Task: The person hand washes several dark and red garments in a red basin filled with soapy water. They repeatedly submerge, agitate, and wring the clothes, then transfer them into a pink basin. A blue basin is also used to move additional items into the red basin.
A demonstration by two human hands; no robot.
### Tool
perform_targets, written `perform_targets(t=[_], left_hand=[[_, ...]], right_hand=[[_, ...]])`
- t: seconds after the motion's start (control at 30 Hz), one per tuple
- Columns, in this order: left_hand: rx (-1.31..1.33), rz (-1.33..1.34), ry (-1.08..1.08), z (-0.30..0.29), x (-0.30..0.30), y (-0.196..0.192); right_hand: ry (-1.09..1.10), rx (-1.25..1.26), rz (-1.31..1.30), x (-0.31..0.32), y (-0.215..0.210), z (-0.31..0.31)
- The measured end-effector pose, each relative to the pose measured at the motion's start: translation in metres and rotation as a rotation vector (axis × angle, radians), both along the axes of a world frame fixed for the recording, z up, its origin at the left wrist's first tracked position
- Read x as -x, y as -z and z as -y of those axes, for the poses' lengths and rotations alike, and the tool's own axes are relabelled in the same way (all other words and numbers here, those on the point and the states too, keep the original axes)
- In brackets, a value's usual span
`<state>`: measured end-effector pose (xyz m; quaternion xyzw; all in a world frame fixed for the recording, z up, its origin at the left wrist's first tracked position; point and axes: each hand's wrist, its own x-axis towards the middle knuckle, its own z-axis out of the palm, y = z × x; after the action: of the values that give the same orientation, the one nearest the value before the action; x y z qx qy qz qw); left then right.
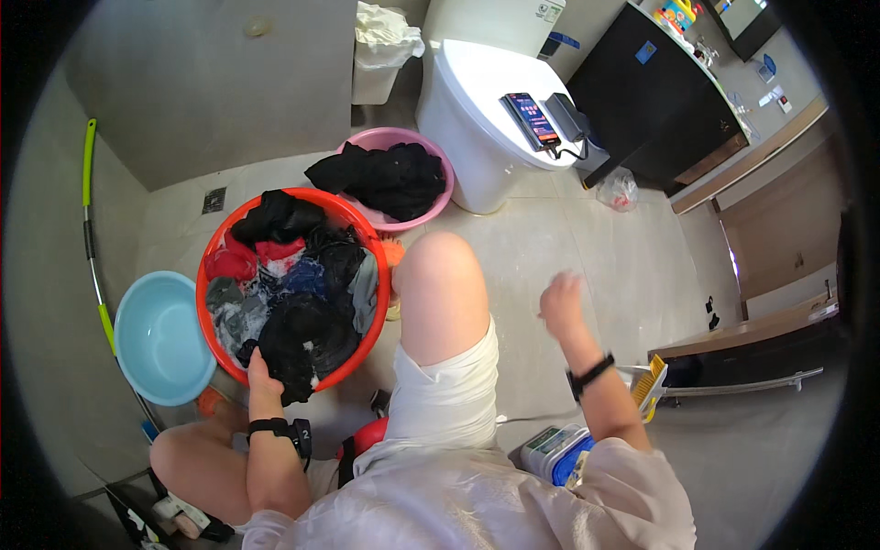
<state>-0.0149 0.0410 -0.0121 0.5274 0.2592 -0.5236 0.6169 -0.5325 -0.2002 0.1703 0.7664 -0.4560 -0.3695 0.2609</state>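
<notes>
A large red basin (374,323) holds wet clothes with suds: black, red, grey and dark blue pieces. At its near edge my left hand (265,378) closes on a black garment (298,344), part of which hangs over the rim. My right hand (561,304) is raised over the floor to the right of my knee, away from the basin. Its fingers are smeared by motion and look bent; I see nothing in it. Behind the red basin, a pink basin (447,188) holds black clothing (394,179).
A light blue basin (163,339) stands left of the red one. A phone (532,121) lies on the white toilet lid (472,78). Beside my right forearm are a yellow brush (649,380) and a tub with a blue side (564,454). A green-and-silver pole (90,238) leans at left.
</notes>
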Motion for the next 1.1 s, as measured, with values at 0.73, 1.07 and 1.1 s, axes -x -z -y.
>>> perform_targets(t=[0.73,1.07,1.1], left_hand=[[-0.233,0.147,-0.054,-0.001,0.023,-0.035],[-0.151,0.147,0.008,-0.018,0.026,-0.016],[-0.211,0.138,-0.029,-0.017,0.026,-0.016]], right_hand=[[0.338,0.115,1.606,-0.080,-0.093,0.208],[0.192,0.088,1.607,-0.144,-0.064,0.337],[0.066,0.095,1.677,-0.152,-0.061,0.334]])
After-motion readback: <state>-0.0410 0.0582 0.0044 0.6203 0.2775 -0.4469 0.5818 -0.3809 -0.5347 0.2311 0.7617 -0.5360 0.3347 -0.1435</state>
